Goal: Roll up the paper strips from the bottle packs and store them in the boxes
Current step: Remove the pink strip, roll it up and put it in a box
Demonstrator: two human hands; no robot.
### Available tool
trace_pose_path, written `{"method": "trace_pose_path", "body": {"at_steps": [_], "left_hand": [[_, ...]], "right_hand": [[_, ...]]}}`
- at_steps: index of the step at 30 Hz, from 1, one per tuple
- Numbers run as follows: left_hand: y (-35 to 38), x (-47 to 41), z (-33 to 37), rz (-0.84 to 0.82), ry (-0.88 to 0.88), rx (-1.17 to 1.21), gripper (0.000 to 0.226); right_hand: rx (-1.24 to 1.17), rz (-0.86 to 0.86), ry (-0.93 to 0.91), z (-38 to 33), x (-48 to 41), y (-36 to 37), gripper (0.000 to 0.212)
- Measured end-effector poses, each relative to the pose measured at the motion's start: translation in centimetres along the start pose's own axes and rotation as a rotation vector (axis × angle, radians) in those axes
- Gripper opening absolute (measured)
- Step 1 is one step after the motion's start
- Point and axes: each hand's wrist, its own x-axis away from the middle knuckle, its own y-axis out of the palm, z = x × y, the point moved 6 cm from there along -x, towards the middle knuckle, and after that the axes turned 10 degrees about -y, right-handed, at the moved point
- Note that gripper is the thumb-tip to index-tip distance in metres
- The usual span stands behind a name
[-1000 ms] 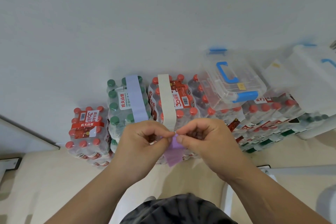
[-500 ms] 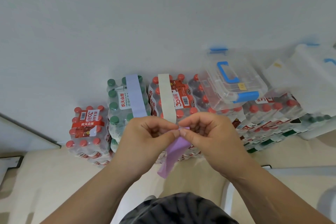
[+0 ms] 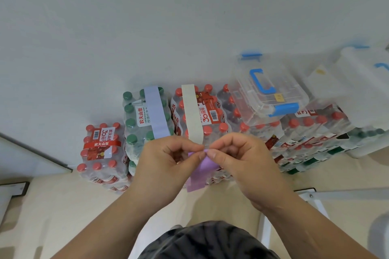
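Pinching the upper end of a purple paper strip (image 3: 199, 174) between thumb and forefinger, the left hand (image 3: 166, 160) and the right hand (image 3: 242, 160) met fingertip to fingertip near the centre of the view. The remaining fingers of both were curled inward. The strip hung from the pinch toward 6 o'clock, its free end loose in front of the packs and well apart from either box. Whether any of it was already rolled between the fingertips could not be told.

At 12 o'clock from the hands stood a red-capped bottle pack (image 3: 212, 111) with a cream paper strip (image 3: 192, 111) lying across its top from back to front. The near end of that strip lay just beyond the fingertips. At 11 o'clock stood a green-capped bottle pack (image 3: 136, 124) bearing a pale blue paper strip (image 3: 156, 111) in the same fashion. At 9 o'clock a lower red-capped pack (image 3: 99, 149) stood on the beige floor (image 3: 52, 206).

At 1 o'clock a clear box (image 3: 267, 92) with a blue handle and blue latches rested, lid on, upon further red-capped packs. At 2 o'clock, toward the frame edge, a second box (image 3: 357, 82), blurred, lay on the stacks. A pale wall (image 3: 147, 17) filled the view from 10 to 2 o'clock.
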Motion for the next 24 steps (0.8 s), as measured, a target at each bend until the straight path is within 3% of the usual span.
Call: {"method": "trace_pose_path", "body": {"at_steps": [9, 24], "left_hand": [[0.18, -0.27, -0.66, -0.058, -0.117, 0.223, 0.016], [0.10, -0.07, -0.93, -0.056, -0.126, 0.225, 0.019]], "right_hand": [[-0.042, -0.004, -0.024, -0.24, -0.12, -0.05, 0.013], [-0.002, 0.012, -0.052, -0.13, 0.10, 0.27, 0.016]]}}
